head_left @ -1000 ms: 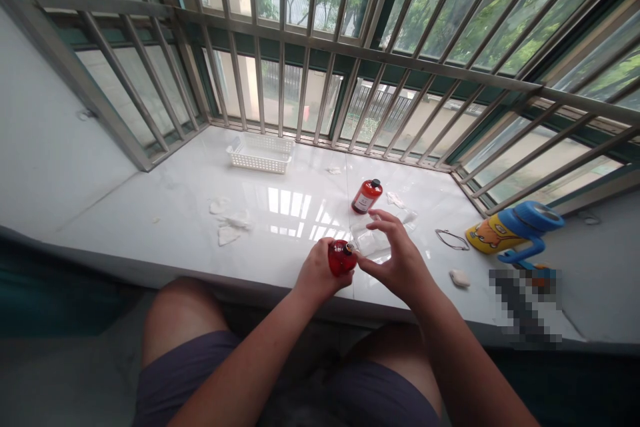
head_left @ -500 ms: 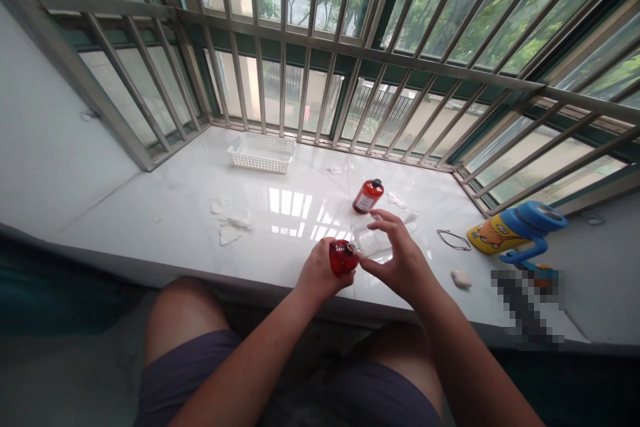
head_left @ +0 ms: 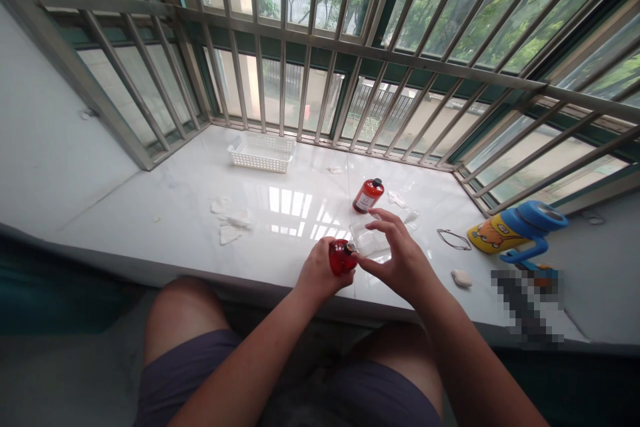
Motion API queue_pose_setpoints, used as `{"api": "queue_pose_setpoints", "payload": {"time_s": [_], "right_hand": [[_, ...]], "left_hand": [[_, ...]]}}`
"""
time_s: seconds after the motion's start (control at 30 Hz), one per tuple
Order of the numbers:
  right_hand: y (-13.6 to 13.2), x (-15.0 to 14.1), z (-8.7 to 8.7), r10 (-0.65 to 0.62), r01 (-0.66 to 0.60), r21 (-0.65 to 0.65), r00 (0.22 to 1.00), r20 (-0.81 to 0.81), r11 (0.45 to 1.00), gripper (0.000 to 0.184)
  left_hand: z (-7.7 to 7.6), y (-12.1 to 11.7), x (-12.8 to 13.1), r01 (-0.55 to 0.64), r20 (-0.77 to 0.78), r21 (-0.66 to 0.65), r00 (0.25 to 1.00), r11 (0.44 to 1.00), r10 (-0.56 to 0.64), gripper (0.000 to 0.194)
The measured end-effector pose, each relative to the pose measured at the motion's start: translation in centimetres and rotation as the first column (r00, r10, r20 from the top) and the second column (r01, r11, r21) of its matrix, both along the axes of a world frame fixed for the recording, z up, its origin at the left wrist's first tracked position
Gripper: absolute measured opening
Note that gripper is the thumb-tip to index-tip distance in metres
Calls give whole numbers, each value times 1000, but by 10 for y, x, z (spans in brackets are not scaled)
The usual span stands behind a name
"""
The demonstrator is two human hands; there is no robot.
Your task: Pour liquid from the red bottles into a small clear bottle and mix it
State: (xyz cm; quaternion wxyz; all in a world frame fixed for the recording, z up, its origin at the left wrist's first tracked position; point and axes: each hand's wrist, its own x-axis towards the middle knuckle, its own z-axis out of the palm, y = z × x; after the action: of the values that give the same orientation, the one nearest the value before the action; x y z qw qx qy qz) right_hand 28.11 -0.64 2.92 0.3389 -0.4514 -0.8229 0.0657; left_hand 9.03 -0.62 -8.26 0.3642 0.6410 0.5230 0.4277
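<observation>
Being gripped in the closed left hand [head_left: 318, 272], a round red bottle [head_left: 343, 257] is held lower centre; the right hand [head_left: 403, 260] is held half-open over clear plastic [head_left: 371, 239], a capped red bottle [head_left: 368, 195] left standing beyond.

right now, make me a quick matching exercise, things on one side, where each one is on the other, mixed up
Things:
1. red bottle
2. labelled red bottle
3. white plastic basket
4. yellow and blue cup

Places:
A. far right end of the marble sill
B. held in the left hand
C. against the steel window bars
D. on the sill just beyond the right hand

Pairs: 1-B, 2-D, 3-C, 4-A
</observation>
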Motion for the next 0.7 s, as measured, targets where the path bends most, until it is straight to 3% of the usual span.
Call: {"api": "queue_pose_setpoints", "payload": {"time_s": [0.7], "right_hand": [[1,-3,-3,-5,4,21,1000,18,1000,48]], "left_hand": [[-6,0,-1,-17,15,28,1000,999,17,65]]}}
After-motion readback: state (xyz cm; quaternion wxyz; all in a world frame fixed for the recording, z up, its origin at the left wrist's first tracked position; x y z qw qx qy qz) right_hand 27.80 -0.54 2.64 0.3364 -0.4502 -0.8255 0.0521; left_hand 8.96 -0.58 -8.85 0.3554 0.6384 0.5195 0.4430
